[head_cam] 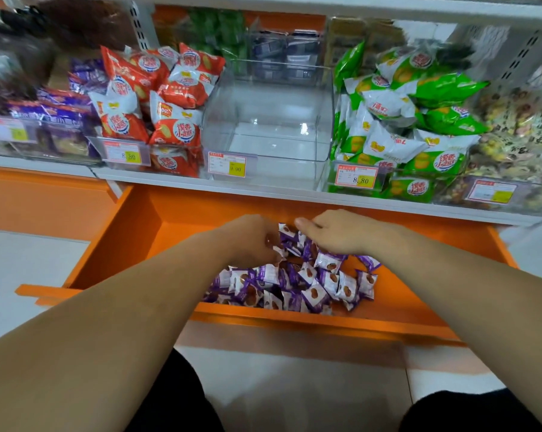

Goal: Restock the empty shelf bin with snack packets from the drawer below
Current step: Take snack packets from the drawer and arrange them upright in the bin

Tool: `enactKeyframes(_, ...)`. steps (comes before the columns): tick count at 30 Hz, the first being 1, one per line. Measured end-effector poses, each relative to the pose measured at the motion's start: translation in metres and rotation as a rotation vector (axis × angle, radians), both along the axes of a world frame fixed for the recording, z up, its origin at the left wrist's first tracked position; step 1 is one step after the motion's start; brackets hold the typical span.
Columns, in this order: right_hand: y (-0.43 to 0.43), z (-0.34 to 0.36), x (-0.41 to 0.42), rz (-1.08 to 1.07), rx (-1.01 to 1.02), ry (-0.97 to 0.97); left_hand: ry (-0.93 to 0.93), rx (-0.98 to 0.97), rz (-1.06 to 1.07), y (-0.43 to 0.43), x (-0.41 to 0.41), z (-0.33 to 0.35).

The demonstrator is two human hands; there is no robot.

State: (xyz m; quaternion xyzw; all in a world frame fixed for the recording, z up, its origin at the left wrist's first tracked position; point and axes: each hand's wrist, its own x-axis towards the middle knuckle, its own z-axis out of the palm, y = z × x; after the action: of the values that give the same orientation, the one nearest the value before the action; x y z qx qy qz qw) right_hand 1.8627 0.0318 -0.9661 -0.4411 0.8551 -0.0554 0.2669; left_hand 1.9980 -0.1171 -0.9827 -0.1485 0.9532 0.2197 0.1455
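White shelf (263,191) with clear empty bin (265,88) between full bins (126,152); orange drawer (144,244) of purple packets (294,285).

Open-topped clear bin (272,169) between heaped red packets (169,120) and green packets (419,126)

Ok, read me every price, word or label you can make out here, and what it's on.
"8.80": red packets' price tag.
"8.80": green packets' price tag.
".90", first digit unclear: price tag on the empty bin.
Far-left tag, far-right tag, all packet print, purple packets included: too blurred.
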Motion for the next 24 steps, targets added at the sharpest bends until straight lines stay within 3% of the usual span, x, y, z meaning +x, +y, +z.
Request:
enactKeyframes(6,0.012,-0.015,0.02,-0.13,0.333,-0.366,-0.417,0.111,-0.048,0.019,0.011,-0.034)
enactKeyframes(8,0.018,-0.02,0.031,-0.149,0.378,-0.395,-0.401,-0.01,-0.121,0.031,0.01,-0.037)
enactKeyframes(11,0.025,-0.024,0.042,-0.154,0.275,-0.32,-0.354,-0.085,-0.088,0.036,0.011,-0.034)
enactKeyframes(15,0.034,-0.027,0.048,-0.177,0.214,-0.326,-0.436,0.029,0.085,0.032,0.019,-0.035)
enactKeyframes(20,0.034,-0.031,0.042,-0.259,0.332,-0.452,-0.541,0.215,0.181,0.035,0.02,-0.028)
enactKeyframes(24,0.017,-0.033,0.017,-0.152,0.345,-0.322,-0.373,0.084,0.073,0.022,0.004,-0.033)
